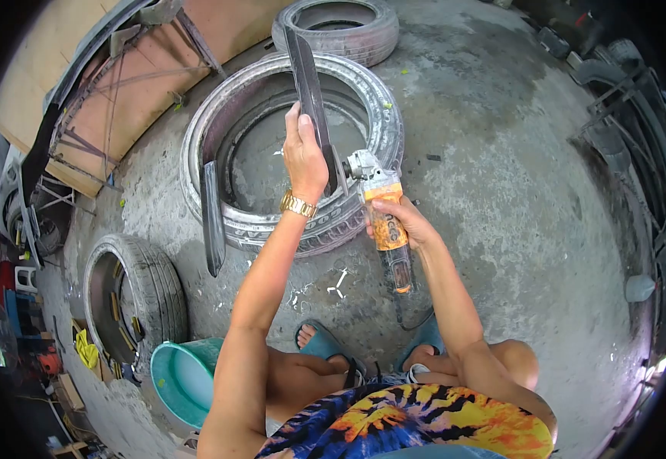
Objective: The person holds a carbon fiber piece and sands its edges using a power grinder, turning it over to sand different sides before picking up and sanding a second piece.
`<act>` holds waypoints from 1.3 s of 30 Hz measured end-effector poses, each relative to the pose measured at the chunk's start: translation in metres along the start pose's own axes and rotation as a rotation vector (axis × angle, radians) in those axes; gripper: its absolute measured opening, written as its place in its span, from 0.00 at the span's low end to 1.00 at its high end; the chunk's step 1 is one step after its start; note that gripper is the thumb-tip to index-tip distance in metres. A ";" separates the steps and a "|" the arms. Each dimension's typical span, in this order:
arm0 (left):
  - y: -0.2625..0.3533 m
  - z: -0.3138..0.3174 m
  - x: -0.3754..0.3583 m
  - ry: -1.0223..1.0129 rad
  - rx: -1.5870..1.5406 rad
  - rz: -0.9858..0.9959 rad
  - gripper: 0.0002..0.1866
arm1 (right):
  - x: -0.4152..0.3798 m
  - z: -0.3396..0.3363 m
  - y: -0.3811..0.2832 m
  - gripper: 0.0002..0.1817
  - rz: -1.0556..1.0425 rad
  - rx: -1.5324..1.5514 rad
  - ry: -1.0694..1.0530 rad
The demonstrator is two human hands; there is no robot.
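Note:
My left hand [306, 157] grips a long, narrow dark panel strip [308, 84], thumb and fingers along its left edge. The strip stands tilted over a dusty tyre [385, 84] lying flat on the floor. In my right hand [412, 222] is an orange angle grinder [389, 233], my fingers wrapped round its body. The grinder's head points up and left, with its disc [341, 170] edge-on, right at the lower end of the strip. A second dark strip [212, 218] leans on the tyre's left side.
Another tyre [337, 34] lies behind. At left, an upright tyre [145, 287] stands near a teal bucket [166, 386]. Metal frames with panels [115, 92] line the left; more parts [616, 145] line the right. The grinder's cord [417, 325] runs by my feet.

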State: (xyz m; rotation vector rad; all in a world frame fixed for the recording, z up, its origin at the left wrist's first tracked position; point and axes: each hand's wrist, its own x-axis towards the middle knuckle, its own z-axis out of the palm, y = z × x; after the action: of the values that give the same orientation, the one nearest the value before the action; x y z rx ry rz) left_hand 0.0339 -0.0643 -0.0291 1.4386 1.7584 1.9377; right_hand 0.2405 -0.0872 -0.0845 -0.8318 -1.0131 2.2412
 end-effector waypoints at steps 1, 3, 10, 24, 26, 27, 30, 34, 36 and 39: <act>0.004 0.001 -0.002 0.005 0.015 0.031 0.24 | 0.000 0.001 -0.001 0.26 -0.010 -0.002 0.010; 0.012 0.000 -0.009 -0.046 0.000 -0.014 0.23 | 0.004 -0.001 -0.002 0.26 -0.027 0.014 0.016; -0.003 0.005 -0.030 -0.184 -0.079 -0.019 0.23 | 0.010 -0.003 -0.026 0.27 -0.123 0.018 0.039; 0.004 0.013 -0.028 -0.180 -0.160 0.045 0.23 | -0.001 -0.004 -0.020 0.26 -0.124 0.014 0.082; -0.001 0.016 -0.035 -0.200 -0.157 0.057 0.23 | -0.001 -0.004 -0.023 0.26 -0.142 0.036 0.102; -0.004 0.017 -0.039 -0.207 -0.150 0.061 0.23 | 0.000 -0.004 -0.026 0.25 -0.162 0.047 0.091; -0.005 0.017 -0.048 -0.222 -0.091 0.102 0.23 | 0.001 -0.006 -0.031 0.25 -0.193 0.068 0.094; -0.006 0.015 -0.060 -0.250 -0.032 0.064 0.23 | 0.000 -0.009 -0.037 0.24 -0.213 0.079 0.104; -0.009 0.015 -0.065 -0.264 -0.009 0.072 0.23 | 0.000 -0.011 -0.039 0.24 -0.222 0.084 0.096; -0.013 0.014 -0.069 -0.260 0.050 0.168 0.22 | 0.001 -0.017 -0.044 0.24 -0.242 0.084 0.119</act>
State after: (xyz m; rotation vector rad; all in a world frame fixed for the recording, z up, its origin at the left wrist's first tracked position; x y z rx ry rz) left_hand 0.0740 -0.0969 -0.0789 1.8151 1.6262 1.6949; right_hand 0.2614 -0.0540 -0.0590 -0.7540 -0.9062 1.9914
